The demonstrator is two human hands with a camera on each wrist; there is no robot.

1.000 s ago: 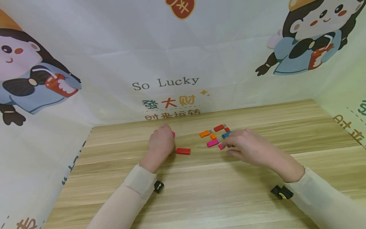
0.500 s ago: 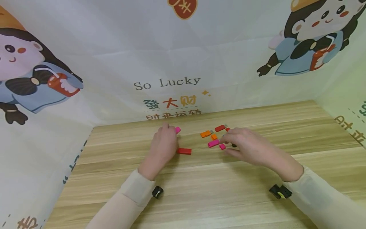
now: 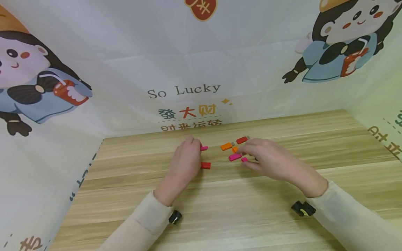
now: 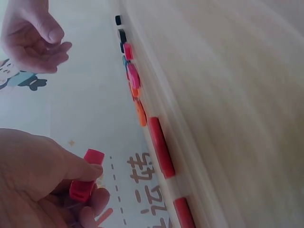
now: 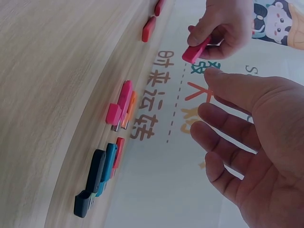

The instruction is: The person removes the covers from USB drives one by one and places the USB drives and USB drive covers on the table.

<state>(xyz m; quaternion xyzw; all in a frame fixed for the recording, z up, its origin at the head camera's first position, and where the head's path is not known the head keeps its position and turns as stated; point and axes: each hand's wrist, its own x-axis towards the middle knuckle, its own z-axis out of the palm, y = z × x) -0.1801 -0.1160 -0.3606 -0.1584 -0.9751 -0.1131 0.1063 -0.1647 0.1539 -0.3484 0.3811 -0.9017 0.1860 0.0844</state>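
In the head view, I'm missing part of the pink stick [image 3: 204, 148] and one end of a red stick [image 3: 206, 165] behind the left hand [image 3: 186, 157]; the right hand [image 3: 272, 158] is hiding the blue drive [image 5: 109, 157]. The left wrist view is cropping another red stick [image 4: 184, 213].

Above the table [image 3: 204, 223] are two hands – one left hand [image 3: 186, 156], one right hand [image 3: 270, 157] – and at least one pink stick [image 4: 95, 157]. On the table I count two red sticks [image 4: 162, 148] and five drives: one red drive [image 3: 241, 140], one orange drive [image 3: 225, 146], one pink drive [image 3: 234, 157], one blue drive [image 5: 111, 155], one dark drive [image 5: 96, 171]. I can tell three caps there – one orange cap [image 3: 234, 149], one pink cap [image 5: 113, 114], one dark cap [image 5: 81, 204]. Behind the table, two printed figures [image 3: 340, 43].
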